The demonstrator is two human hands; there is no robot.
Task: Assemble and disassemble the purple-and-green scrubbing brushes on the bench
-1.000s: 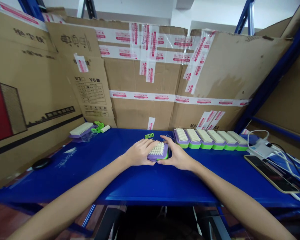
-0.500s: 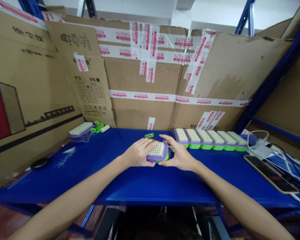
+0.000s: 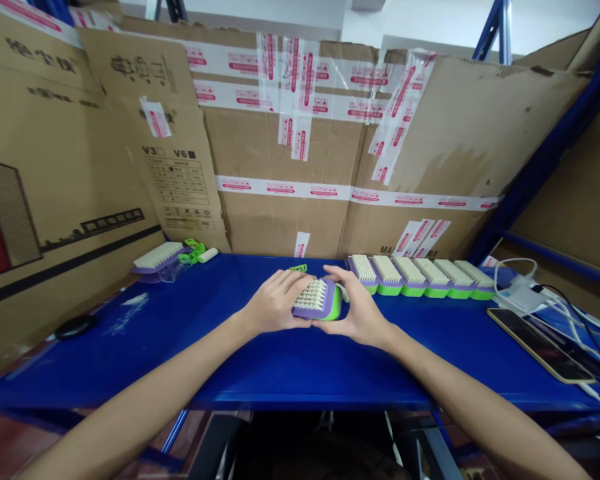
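A scrub brush (image 3: 314,300) with cream bristles, a purple plate and a green base is held between my two hands above the table's middle. Its bristles face up, slightly tilted toward me. My left hand (image 3: 275,303) is closed round its left side, covering that end. On the right side, my right hand (image 3: 360,310) grips the green base with thumb below and fingers above. Just behind the brush lies a small green plastic piece (image 3: 299,269), partly hidden by my left hand. A pale part shows beside my right fingers, too small to name.
Several similar brushes (image 3: 411,277) stand in a row at the back right. At the back left lie a purple bristle plate (image 3: 157,257), green pieces (image 3: 194,251) and a white cylinder (image 3: 208,255). A phone (image 3: 540,345) and white cables sit right; a black disc (image 3: 75,327) lies left.
The brush has tilted a little, so more of its green right end shows. Both hands keep their hold in nearly the same place. The view has shifted slightly.
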